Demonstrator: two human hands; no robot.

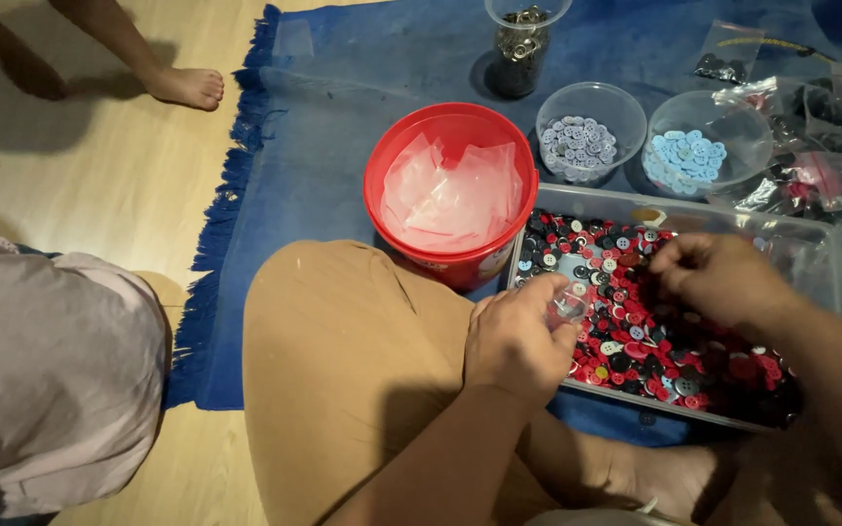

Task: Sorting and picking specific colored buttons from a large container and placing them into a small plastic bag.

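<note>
The left hand (516, 336) sat at centre frame, just over the near rim of the tray (835, 255), fingers curled narrowly around a small clear bag (567, 307). The bag stood out from the fingertips toward the upper right, its long axis running roughly from the hand up toward the tray's middle; which end was the mouth could not be told. The right hand (718, 276) hovered right of centre, above the buttons (655, 331), fingertips pinched together and pointing left toward the bag. Whether a button was held in that pinch could not be told. The two hands were near each other but apart, with the bag between them, nearer the left.

The tray, a clear shallow rectangle, lay with its long axis running left to right, tilted slightly down toward the right of the frame. It was filled with red, black and white buttons.

A red bucket (450, 185) touching the tray's left corner held a stack of clear bags. Above the tray stood two clear bowls, one of grey buttons (580, 146) and one of pale blue buttons (686, 161), and a jar (521, 44) of dark metal pieces at top centre. All rested on a blue rug (314, 146). Another person's bare foot (185, 86) was on the wooden floor at upper left.
</note>
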